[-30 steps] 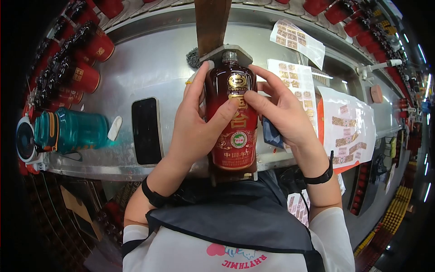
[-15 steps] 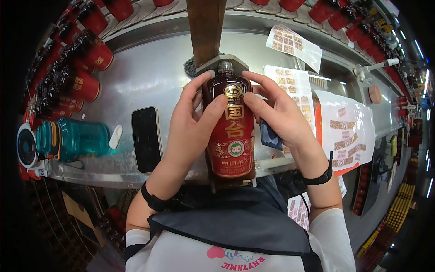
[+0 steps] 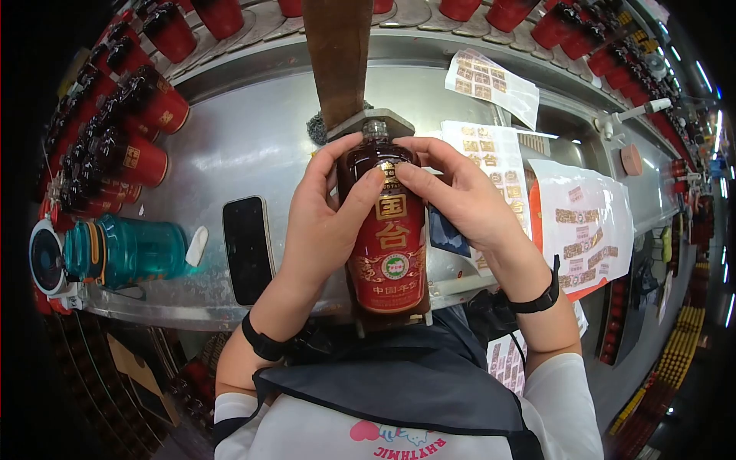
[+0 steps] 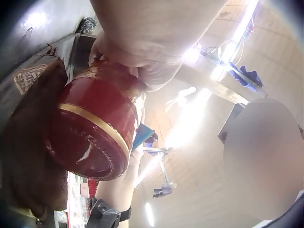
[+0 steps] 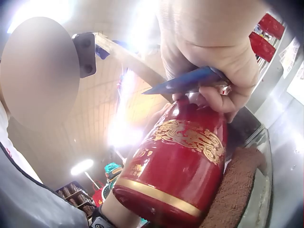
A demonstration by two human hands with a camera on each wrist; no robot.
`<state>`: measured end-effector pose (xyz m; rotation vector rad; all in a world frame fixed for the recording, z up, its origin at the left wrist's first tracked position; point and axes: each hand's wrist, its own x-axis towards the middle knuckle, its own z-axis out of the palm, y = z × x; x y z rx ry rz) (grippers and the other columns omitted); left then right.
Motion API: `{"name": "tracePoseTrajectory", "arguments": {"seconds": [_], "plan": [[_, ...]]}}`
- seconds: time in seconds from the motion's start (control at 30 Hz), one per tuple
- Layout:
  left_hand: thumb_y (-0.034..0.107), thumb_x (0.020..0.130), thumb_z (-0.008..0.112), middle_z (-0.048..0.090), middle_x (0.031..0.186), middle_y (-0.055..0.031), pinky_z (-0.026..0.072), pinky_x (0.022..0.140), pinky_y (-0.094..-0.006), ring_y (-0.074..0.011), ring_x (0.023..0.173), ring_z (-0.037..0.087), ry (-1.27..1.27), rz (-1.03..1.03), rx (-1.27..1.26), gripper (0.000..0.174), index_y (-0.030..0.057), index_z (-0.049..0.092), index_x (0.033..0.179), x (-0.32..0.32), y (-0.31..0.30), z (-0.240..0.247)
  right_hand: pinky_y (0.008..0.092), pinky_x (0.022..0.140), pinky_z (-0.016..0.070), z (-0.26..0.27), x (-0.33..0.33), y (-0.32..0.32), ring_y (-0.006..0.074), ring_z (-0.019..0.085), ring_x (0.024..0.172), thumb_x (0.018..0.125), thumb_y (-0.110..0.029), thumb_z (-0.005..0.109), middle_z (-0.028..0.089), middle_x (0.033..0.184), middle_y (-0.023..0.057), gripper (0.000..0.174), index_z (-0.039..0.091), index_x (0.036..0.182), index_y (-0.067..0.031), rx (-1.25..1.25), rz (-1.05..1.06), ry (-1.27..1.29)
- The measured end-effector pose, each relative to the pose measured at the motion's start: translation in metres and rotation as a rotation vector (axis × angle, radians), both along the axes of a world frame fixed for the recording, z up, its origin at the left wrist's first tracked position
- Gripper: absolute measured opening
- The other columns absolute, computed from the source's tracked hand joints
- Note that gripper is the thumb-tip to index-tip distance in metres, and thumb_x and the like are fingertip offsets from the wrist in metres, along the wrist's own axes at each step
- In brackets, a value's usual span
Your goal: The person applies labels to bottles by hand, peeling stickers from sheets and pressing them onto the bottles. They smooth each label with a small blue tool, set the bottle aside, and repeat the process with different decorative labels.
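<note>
Bottle (image 3: 389, 264) lies neck-away on a brown padded rest (image 5: 232, 190) at the near edge of the surface (image 3: 207, 161), left hand (image 3: 318, 226) and right hand (image 3: 477, 207) holding its shoulders in a two-sided grip, presumably to prevent rolling.

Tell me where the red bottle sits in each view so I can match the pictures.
Head: red bottle, centre, between the hands.
Left wrist: red bottle, left of centre, base towards the camera.
Right wrist: red bottle, lower middle, below the hand.
Shared landmark: the blue piece at the right hand.
</note>
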<state>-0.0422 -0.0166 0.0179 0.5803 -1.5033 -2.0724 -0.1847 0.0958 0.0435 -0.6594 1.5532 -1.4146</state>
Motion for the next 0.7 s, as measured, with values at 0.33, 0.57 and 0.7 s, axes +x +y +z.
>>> {"name": "tracePoseTrajectory", "arguments": {"seconds": [0.33,0.57,0.7], "plan": [[0.014,0.091,0.066,0.056,0.124,-0.0127,0.0441,0.099,-0.0318,-0.0166,0.114,0.055,-0.051,-0.076,0.061,0.061,-0.0014,0.034,0.14,0.003,0.0,-0.001,0.0218,0.074,0.0492,0.025,-0.057,0.006,0.0067,0.058,0.079,0.097,-0.022,0.061,0.062,0.09,0.0008,0.032,0.059,0.12,-0.0005,0.036,-0.146,-0.014],[0.016,0.09,0.068,0.056,0.124,-0.0131,0.0453,0.099,-0.0327,-0.0172,0.113,0.056,-0.01,-0.088,0.085,0.061,-0.0016,0.035,0.138,0.002,-0.001,-0.005,0.0232,0.076,0.0488,0.055,-0.035,-0.017,0.0064,0.058,0.084,0.078,-0.006,0.075,0.066,0.092,0.0015,0.029,0.064,0.105,-0.0008,0.038,0.136,0.435],[0.02,0.089,0.071,0.056,0.125,-0.0143,0.0453,0.099,-0.0329,-0.0185,0.115,0.056,0.008,-0.089,0.084,0.069,-0.0017,0.032,0.141,0.002,-0.002,-0.01,0.0234,0.071,0.0494,0.059,-0.026,-0.017,0.0068,0.059,0.077,0.081,-0.009,0.075,0.067,0.088,0.0008,0.025,0.067,0.102,-0.0001,0.008,0.152,0.528]]}}
